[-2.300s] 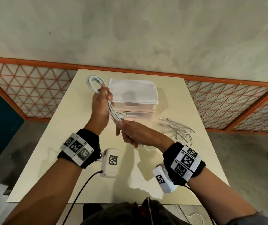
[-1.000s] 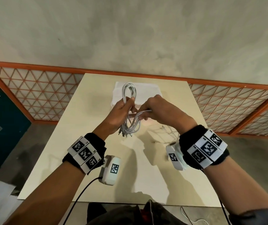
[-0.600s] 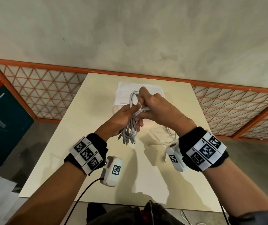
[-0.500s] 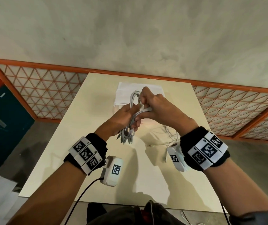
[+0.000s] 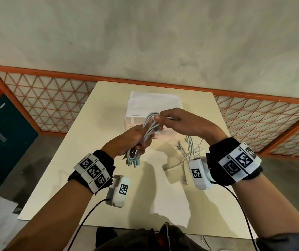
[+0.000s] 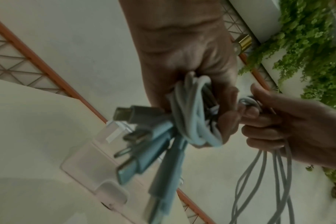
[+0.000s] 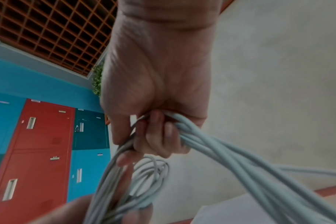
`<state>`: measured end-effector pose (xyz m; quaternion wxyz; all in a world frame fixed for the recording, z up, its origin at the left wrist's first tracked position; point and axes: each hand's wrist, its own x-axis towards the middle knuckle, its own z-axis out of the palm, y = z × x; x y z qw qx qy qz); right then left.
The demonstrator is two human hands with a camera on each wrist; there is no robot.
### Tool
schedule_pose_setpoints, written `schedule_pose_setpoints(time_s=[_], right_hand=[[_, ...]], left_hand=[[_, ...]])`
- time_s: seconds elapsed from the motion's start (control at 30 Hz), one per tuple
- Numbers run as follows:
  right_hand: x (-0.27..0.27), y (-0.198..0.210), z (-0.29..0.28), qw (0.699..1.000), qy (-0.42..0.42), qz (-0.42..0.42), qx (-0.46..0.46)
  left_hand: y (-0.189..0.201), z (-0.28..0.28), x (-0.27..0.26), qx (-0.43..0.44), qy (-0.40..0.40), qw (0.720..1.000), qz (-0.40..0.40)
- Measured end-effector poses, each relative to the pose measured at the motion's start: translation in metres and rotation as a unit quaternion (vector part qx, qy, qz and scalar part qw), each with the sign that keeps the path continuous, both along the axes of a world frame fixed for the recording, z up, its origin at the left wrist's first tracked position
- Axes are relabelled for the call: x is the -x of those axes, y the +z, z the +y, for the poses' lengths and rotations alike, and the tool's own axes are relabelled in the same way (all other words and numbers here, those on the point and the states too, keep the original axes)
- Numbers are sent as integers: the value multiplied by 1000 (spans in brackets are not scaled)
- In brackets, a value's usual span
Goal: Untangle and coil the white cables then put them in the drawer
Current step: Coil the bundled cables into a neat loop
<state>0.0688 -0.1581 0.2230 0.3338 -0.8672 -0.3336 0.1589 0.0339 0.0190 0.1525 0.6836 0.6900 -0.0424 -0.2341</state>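
Observation:
A bundle of white cables [image 5: 147, 132] [image 6: 194, 121] [image 7: 211, 145] hangs in the air above the table's middle. My left hand [image 5: 136, 138] [image 6: 190, 78] grips its lower part, and several plugs [image 5: 132, 163] [image 6: 144, 136] stick out below the fist. My right hand [image 5: 170, 120] [image 7: 153, 121] grips the strands at the top of the bundle, fingers curled round them. Behind the hands stands the white translucent drawer box [image 5: 154, 104]; its front is mostly hidden. More loose white cables [image 5: 190, 147] lie on the table [image 5: 83, 160] under my right wrist.
An orange lattice railing [image 5: 50, 105] runs behind the table and down both sides. Blue and red lockers [image 7: 48, 136] stand to the left. Dark wires [image 5: 90, 212] trail from both wrist cameras toward my body.
The bundle has tilted from upright to slanting, and my right hand has shifted right and slightly down along its top. The head view has tipped, so the table sits lower in frame.

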Motion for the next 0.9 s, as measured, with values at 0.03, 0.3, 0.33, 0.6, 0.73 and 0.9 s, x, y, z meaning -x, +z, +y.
schedule_pose_setpoints(time_s=[0.03, 0.3, 0.33, 0.6, 0.73, 0.9], right_hand=[[-1, 0, 0, 1000, 6, 2, -3], [-8, 9, 5, 993, 55, -67, 81], [-8, 9, 5, 992, 56, -72, 88], [-11, 6, 10, 999, -25, -26, -21], [-16, -5, 14, 986, -122, -34, -110], [-17, -12, 21, 981, -148, -52, -116]], left_hand=[[2, 1, 0, -1, -11, 1000, 2], [3, -3, -1, 46, -15, 999, 13], [3, -5, -1, 48, -1, 999, 11], [0, -15, 3, 64, -10, 996, 65], [1, -20, 4, 70, -14, 993, 91], [0, -16, 4, 143, -29, 976, 162]])
